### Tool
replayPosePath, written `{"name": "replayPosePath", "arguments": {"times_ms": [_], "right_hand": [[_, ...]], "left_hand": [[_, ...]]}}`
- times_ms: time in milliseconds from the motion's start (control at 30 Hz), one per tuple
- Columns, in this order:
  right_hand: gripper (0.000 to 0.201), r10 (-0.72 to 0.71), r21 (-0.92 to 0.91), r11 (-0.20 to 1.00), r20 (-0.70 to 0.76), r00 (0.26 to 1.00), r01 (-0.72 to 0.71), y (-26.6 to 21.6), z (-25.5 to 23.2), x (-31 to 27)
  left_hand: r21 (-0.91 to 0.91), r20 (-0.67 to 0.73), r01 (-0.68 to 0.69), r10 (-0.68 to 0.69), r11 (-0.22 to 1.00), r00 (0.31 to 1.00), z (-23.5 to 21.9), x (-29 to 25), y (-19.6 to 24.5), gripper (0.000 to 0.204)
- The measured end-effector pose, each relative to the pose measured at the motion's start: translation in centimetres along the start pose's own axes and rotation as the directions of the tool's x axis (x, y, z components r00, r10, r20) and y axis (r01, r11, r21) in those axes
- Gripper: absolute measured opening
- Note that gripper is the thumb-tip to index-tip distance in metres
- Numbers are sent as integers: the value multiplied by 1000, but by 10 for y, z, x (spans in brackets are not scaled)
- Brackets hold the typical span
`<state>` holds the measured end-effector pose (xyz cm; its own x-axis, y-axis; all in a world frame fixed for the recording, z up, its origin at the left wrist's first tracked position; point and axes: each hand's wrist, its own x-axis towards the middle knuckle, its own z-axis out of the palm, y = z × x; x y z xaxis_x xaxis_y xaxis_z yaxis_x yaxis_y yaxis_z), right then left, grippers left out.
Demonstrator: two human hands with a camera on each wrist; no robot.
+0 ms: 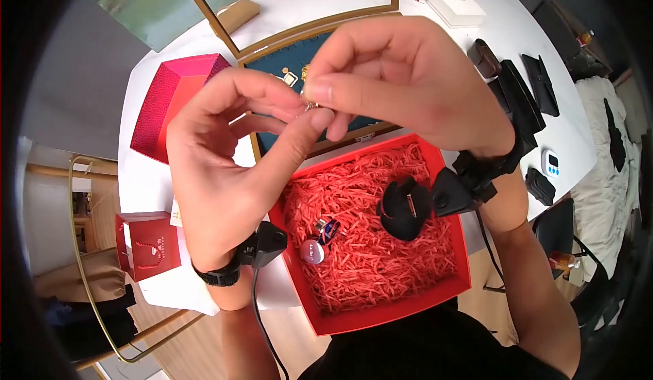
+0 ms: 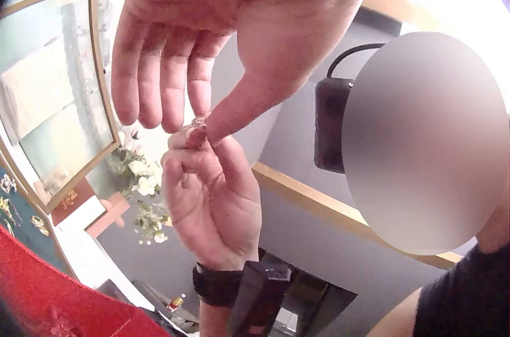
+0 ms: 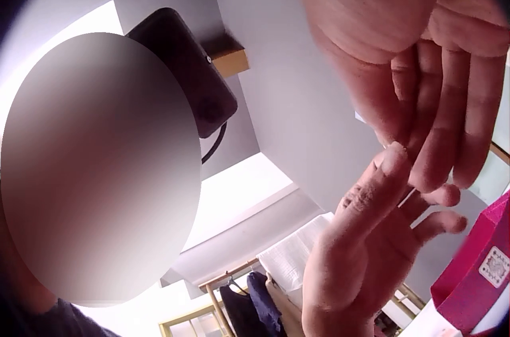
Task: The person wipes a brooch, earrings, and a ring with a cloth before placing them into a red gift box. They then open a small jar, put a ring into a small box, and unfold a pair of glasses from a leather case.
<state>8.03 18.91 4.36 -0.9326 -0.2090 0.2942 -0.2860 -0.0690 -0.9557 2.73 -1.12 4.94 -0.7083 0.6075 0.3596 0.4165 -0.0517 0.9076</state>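
Over the jewelry case [image 1: 262,64], the two hands meet at their fingertips around a small shiny silver piece of jewelry [image 1: 311,105]; I cannot tell its exact kind. The left hand [image 1: 211,176] pinches it between thumb and index finger, and the piece glints at those tips in the left wrist view. The right hand [image 1: 408,88] pinches at the same piece from the other side, mostly hiding it. Beneath the hands, the case has a dark teal lining with several gold and silver pieces and a raised glass lid [image 1: 204,6] framed in wood.
Nearest the body, a red box [image 1: 464,271] holds shredded red paper [image 1: 367,271], a rounded black object [image 1: 405,210], a blue shiny item [image 1: 330,230] and a small round tin [image 1: 312,251]. A pink open box [image 1: 153,108] and red gift bag [image 1: 149,244] stand left; a white box [image 1: 456,6] sits behind.
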Motion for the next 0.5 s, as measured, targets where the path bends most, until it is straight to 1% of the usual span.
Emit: {"name": "replayPosePath", "arguments": {"times_ms": [133, 167, 200, 233, 267, 333, 400, 433, 467, 500], "right_hand": [[14, 58, 32, 998, -26, 998, -58, -3, 1, 1], [14, 53, 29, 998, -22, 998, -52, -6, 1, 1], [13, 78, 40, 996, -19, 997, -78, -10, 1, 0], [12, 104, 51, 993, -16, 994, -103, -12, 1, 0], [12, 100, 49, 994, -14, 995, -99, -12, 1, -1], [9, 77, 5, 997, -28, 997, -76, -10, 1, -3], [7, 68, 17, 998, -19, 997, -68, -8, 1, -3], [6, 62, 31, 998, -10, 998, -61, -7, 1, -4], [6, 62, 34, 998, -13, 998, -62, -7, 1, -5], [7, 72, 47, 996, 17, 997, -73, -7, 0, -5]], "left_hand": [[56, -40, 2, 0, 998, 999, -2, 0, 5, 13], [34, -62, -10, 12, 999, 998, -1, -1, 4, 13], [36, -66, -14, 16, 999, 998, -2, -1, 4, 13], [55, -49, -32, 35, 998, 998, -2, -1, 5, 14], [74, -31, -51, 54, 996, 998, -3, -1, 5, 14], [64, -31, -47, 49, 997, 998, -4, -1, 3, 14], [73, 20, -60, 59, 996, 998, -5, 0, 3, 14], [73, 22, -60, 58, 996, 998, -4, 0, 3, 14], [48, 29, -60, 58, 997, 998, -4, 0, 4, 14], [23, 36, -60, 59, 998, 998, -3, 0, 5, 13]]}}
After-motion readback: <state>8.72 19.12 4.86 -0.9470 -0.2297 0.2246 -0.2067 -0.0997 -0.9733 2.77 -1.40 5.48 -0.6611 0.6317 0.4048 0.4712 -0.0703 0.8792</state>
